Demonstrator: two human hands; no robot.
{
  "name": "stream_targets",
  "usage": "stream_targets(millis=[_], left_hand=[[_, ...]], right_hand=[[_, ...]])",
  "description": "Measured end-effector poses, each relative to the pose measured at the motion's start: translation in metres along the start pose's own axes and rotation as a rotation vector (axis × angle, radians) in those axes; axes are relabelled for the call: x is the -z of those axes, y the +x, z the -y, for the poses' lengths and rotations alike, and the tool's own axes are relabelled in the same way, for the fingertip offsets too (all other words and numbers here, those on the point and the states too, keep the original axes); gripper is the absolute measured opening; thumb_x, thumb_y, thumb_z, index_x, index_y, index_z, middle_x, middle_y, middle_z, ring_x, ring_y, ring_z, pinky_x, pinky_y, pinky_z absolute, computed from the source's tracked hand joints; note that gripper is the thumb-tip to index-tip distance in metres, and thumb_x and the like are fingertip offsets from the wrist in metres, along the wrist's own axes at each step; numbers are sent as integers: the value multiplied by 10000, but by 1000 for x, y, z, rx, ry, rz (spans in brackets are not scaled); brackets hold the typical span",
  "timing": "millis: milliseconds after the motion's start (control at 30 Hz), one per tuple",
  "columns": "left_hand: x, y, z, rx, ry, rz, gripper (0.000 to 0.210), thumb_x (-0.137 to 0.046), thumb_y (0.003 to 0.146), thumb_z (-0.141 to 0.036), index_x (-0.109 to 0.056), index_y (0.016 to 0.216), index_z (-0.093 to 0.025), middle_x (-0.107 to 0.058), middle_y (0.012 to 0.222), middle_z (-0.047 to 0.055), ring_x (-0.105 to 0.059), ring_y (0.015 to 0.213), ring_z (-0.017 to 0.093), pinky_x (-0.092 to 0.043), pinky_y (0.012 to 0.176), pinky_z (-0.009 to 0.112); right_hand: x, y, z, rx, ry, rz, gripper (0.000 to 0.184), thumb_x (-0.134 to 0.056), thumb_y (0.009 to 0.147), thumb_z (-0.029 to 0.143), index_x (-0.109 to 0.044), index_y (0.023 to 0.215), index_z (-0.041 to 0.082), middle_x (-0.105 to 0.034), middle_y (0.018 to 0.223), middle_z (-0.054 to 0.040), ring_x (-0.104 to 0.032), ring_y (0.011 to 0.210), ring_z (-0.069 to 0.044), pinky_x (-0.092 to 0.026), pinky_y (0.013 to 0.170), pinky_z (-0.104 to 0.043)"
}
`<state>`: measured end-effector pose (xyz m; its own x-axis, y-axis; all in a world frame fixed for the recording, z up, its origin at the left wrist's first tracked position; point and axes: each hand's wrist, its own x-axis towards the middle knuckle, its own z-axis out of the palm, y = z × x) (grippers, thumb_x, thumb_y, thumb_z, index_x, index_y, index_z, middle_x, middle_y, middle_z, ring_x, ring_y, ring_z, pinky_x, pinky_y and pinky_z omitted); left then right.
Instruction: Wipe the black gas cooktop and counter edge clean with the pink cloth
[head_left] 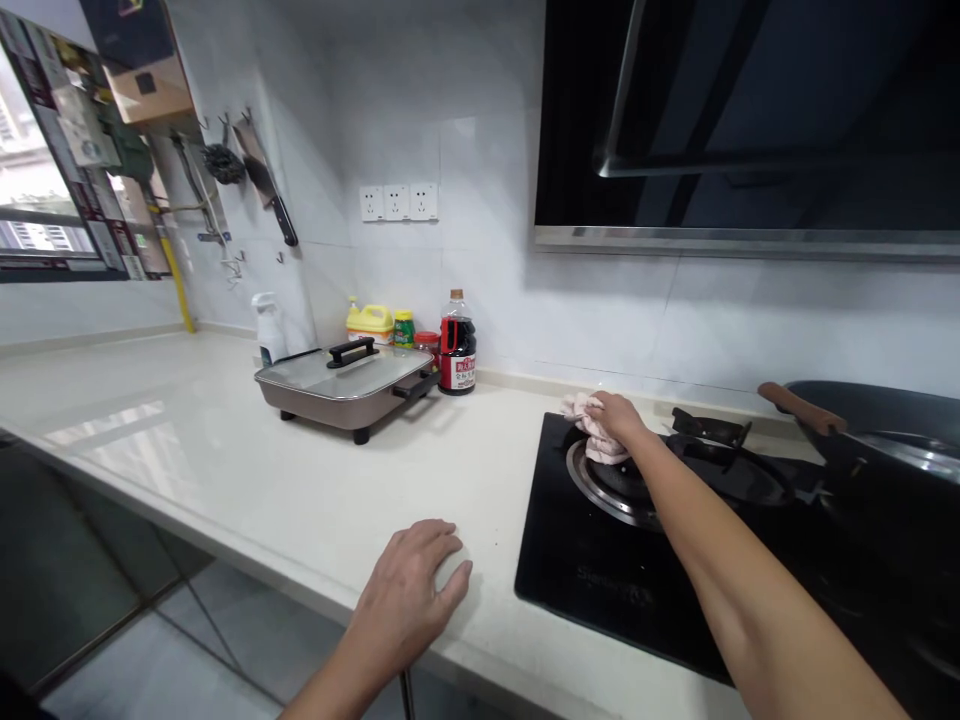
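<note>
A pale pink cloth (602, 447) is bunched under my right hand (616, 414), whose fingers are closed on it. It lies at the back left of the black gas stove (592, 560), over part of the metal burner ring (581, 478). My forearm crosses the stove and hides some of the ring. My left hand (412, 577) rests at the counter's front edge, left of the stove, fingers loosely bent and apart, holding nothing. Beneath it is the white countertop (315, 500).
A lidded electric pan (330, 400) stands at the back left, near a soy sauce bottle (457, 350), a spray bottle (268, 328) and a yellow jug (371, 322). At right is a wok (885, 410) with a wooden handle. A range hood (720, 240) overhangs the stove. A cleaver (262, 180) hangs on the wall.
</note>
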<state>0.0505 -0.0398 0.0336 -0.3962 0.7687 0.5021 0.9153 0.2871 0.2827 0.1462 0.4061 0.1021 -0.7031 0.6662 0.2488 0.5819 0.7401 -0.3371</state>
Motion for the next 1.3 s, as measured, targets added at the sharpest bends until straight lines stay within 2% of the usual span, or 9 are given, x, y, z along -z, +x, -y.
stream_targets(millis=[133,267,400,500,733,900,1033,1167,1300], left_hand=[[0,0,-2,-7,-2,-19,251,-579,931,-379,-763,1029,-239,-749,1215,87,-683,1148,289,-564,1012,472],[1,1,-3,5,-19,-12,255,-561,942,-369,-764,1015,-233,-752,1210,83,-680,1148,278,-551,1016,457],[1,1,-3,9,-46,-4,260,-534,957,-356,-761,1010,-240,-756,1199,72,-675,1163,262,-535,1023,443],[1,1,-1,5,-51,4,265,-528,954,-349,-758,1022,-236,-752,1218,73,-668,1178,265,-524,1027,448],[-1,2,1,-3,-56,0,265,-535,935,-336,-759,1037,-239,-754,1225,76,-665,1186,264,-500,1034,434],[-5,2,5,-24,-59,-34,252,-540,921,-326,-757,1012,-236,-760,1191,74,-673,1154,254,-495,1012,406],[-7,2,6,-23,-64,-55,250,-542,920,-344,-756,993,-239,-764,1163,73,-684,1122,263,-501,999,413],[-6,2,5,-30,-56,-55,247,-545,925,-351,-756,995,-244,-767,1164,66,-685,1123,261,-507,995,412],[-4,3,5,-4,-32,-21,277,-524,948,-378,-760,998,-242,-761,1194,68,-688,1140,271,-521,999,435]], right_hand=[[-8,-7,12,13,-24,97,390,-540,1003,412,-614,1331,216,-687,1248,-81,-641,1090,-228,-481,919,-306],[-23,-21,47,28,-108,161,412,-605,932,374,-642,1303,199,-691,1239,-119,-642,1102,-282,-467,907,-344],[-36,-58,82,113,-174,126,433,-543,965,380,-607,1354,203,-655,1277,-153,-605,1169,-311,-436,960,-379],[-36,-99,91,177,-188,95,481,-480,1000,421,-546,1432,220,-640,1281,-157,-605,1151,-309,-430,960,-387],[-9,-193,54,271,-169,44,494,-526,958,349,-540,1443,256,-636,1318,-97,-575,1209,-259,-412,1014,-339],[15,-230,12,162,118,-7,413,-551,853,312,-632,1257,288,-712,1162,-23,-656,1046,-231,-475,914,-315],[50,-218,-18,-77,158,-199,384,-479,927,478,-601,1225,268,-720,1138,-37,-669,1019,-232,-509,878,-311],[83,-173,-37,-331,-15,-285,484,-439,961,520,-551,1337,237,-696,1167,-137,-666,1049,-305,-494,880,-388],[70,-124,-43,-423,-91,-238,558,-424,972,494,-489,1424,174,-666,1162,-215,-664,1040,-347,-480,871,-443]])
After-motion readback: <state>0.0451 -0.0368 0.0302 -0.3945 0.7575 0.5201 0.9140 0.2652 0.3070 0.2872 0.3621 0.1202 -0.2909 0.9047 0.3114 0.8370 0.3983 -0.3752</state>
